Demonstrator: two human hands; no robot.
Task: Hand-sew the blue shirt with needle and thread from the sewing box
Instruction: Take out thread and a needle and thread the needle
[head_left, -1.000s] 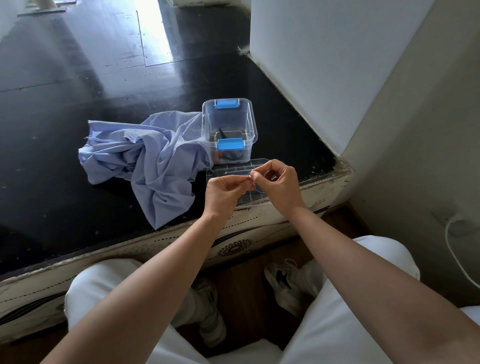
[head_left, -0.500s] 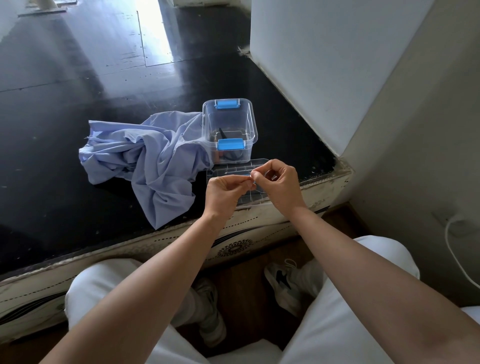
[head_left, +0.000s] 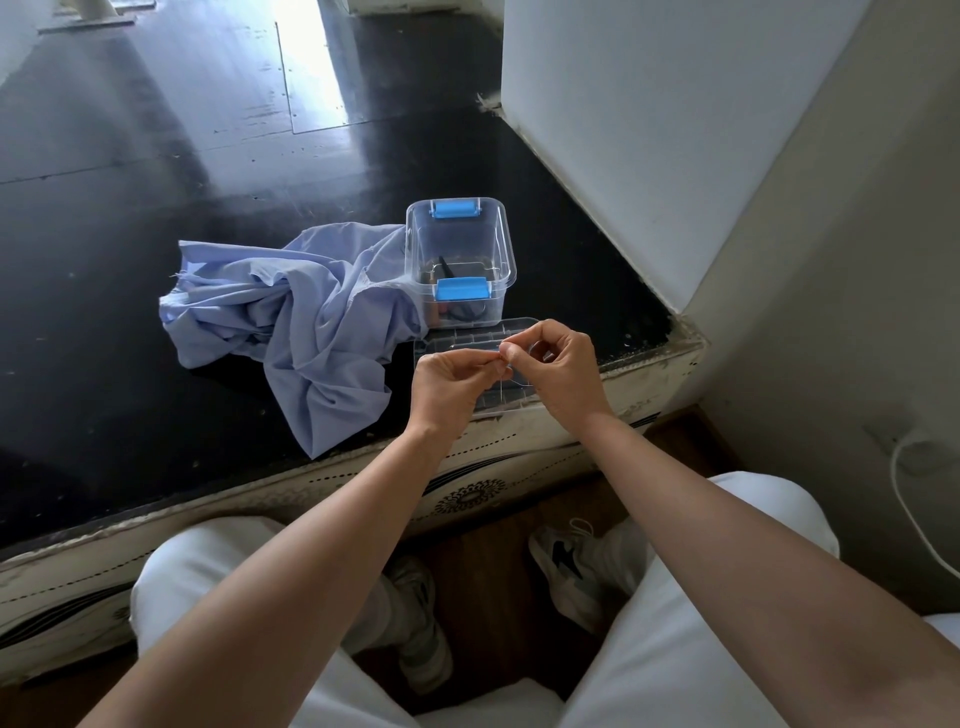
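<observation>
The crumpled blue shirt (head_left: 291, 322) lies on the black table, left of the clear sewing box (head_left: 460, 249) with blue latches. The box's clear lid (head_left: 467, 345) lies flat in front of it. Above that lid my left hand (head_left: 452, 384) and my right hand (head_left: 558, 371) meet fingertip to fingertip, each pinching something very thin. A fine thread (head_left: 511, 376) hangs below the fingertips; the needle itself is too small to make out. Dark items lie in the bottom of the box.
The black table (head_left: 130, 260) ends in a worn pale front edge (head_left: 260, 499) near my knees. A white wall block (head_left: 675, 130) rises at the right. A white cable (head_left: 904, 499) hangs at the far right. My shoes stand on the brown floor below.
</observation>
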